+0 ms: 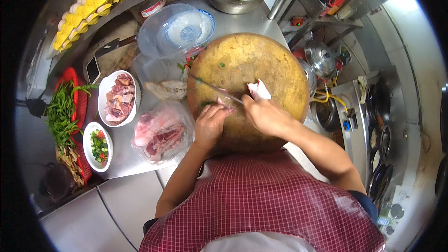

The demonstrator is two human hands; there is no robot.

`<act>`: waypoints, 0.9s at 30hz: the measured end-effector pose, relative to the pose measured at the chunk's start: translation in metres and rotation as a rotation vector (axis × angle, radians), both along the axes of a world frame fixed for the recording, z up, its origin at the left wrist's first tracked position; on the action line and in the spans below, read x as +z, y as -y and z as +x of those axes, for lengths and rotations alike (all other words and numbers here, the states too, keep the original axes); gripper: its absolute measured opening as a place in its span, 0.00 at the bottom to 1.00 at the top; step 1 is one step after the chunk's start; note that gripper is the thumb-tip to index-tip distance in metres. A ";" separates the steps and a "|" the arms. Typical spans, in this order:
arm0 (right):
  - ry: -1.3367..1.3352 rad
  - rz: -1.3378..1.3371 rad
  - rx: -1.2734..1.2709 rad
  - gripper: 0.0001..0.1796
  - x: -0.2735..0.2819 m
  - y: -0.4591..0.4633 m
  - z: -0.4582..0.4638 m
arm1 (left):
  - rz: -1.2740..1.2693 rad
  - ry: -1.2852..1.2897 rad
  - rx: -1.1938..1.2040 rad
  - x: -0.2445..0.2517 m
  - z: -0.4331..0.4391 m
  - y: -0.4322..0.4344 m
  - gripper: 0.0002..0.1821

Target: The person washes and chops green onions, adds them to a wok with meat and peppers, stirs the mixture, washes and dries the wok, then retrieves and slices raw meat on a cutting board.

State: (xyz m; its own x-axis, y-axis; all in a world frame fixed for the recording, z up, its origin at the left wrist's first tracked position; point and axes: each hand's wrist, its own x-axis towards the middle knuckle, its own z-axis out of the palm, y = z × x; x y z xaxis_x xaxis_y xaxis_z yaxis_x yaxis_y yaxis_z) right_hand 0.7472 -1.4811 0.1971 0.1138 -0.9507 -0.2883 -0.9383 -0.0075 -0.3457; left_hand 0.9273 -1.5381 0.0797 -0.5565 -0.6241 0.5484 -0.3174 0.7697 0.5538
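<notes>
A round wooden chopping block [255, 56] lies before me. My right hand [265, 115] grips a knife [217, 88], whose narrow-looking blade reaches left across the block; the handle is hidden in my fist. My left hand [211, 124], with a ring on one finger, presses a small piece of raw meat [228, 107] just below the blade. Beyond my right hand lies a larger pale piece of raw meat [259, 90]. Small green and orange scraps are scattered on the wood.
Left of the block are bagged raw meat [159, 134], a white bowl of cut meat [120, 98], a bowl of chopped peppers [98, 148] and a red basket [81, 106] with green peppers. Behind stand clear plastic containers [154, 35] and a metal basin [238, 5]. Pans [381, 101] sit far right.
</notes>
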 end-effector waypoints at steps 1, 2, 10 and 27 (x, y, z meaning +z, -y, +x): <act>0.025 0.136 -0.019 0.12 0.011 -0.011 -0.008 | -0.002 -0.021 0.009 -0.001 -0.001 0.000 0.03; 0.029 0.153 0.000 0.12 0.020 -0.023 -0.013 | 0.002 -0.034 0.003 -0.002 0.000 0.000 0.03; 0.087 0.111 0.020 0.11 -0.024 0.020 0.023 | 0.017 0.037 -0.009 -0.007 0.005 0.004 0.04; 0.042 0.008 -0.064 0.12 -0.012 -0.005 0.022 | -0.048 -0.005 -0.011 -0.011 0.010 -0.002 0.06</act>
